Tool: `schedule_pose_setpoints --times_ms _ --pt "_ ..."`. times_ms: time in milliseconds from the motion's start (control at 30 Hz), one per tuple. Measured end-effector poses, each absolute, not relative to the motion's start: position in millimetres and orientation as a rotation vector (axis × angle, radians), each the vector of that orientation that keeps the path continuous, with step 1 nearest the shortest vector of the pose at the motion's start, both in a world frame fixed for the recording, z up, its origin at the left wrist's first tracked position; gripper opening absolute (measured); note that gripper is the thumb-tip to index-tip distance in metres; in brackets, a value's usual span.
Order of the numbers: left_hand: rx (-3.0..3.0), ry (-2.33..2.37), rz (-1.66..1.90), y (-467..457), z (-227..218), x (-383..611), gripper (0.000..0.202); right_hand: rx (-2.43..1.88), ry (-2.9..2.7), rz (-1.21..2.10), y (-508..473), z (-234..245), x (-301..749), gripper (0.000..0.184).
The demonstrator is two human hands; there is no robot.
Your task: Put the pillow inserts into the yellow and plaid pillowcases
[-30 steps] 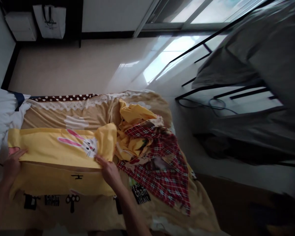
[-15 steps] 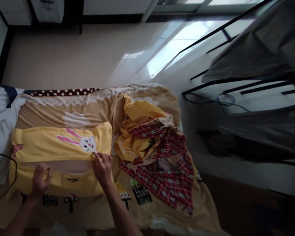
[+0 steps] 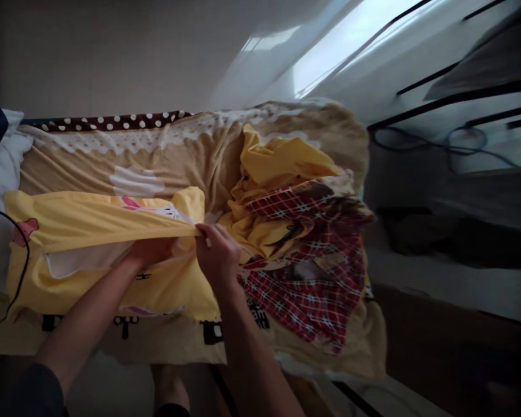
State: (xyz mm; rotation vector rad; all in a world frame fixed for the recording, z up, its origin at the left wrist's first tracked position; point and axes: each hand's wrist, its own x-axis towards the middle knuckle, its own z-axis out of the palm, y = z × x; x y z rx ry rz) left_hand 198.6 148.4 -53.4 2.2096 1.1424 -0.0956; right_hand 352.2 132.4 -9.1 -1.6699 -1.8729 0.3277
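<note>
Fingers (image 3: 210, 234) pinch the creased yellow pillowcase (image 3: 82, 214) by its straight edge (image 3: 160, 232).

Red plaid cloth (image 3: 310, 307) crumpled on tan blanket (image 3: 180, 165).

Dim, cool-toned indoor view, with pale light at the upper right that glares as a washed-out white streak across the glossy floor (image 3: 125, 58), while the lower right corner sinks into near-black shadow. Muted light leaves the yellow pillowcase (image 3: 91, 214) and patterned bedspread (image 3: 169, 162) readable, though the left hand (image 3: 156, 250) is shaded inside the case's opening and both forearms look dusky. Wide-angle distortion stretches the outer edges, and the grey cloth (image 3: 486, 66) at far right is soft and smeared.
</note>
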Motion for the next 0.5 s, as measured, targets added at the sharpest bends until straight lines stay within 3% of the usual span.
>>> schedule_pose_setpoints --times_ms 300,500 --pt "2.163 1.387 -0.143 168 -84 236 0.041 -1.671 -1.829 0.412 160 0 352 0.019" --pt "2.216 1.282 -0.029 165 -99 237 0.028 -1.725 -1.774 0.444 164 -14 366 0.018"
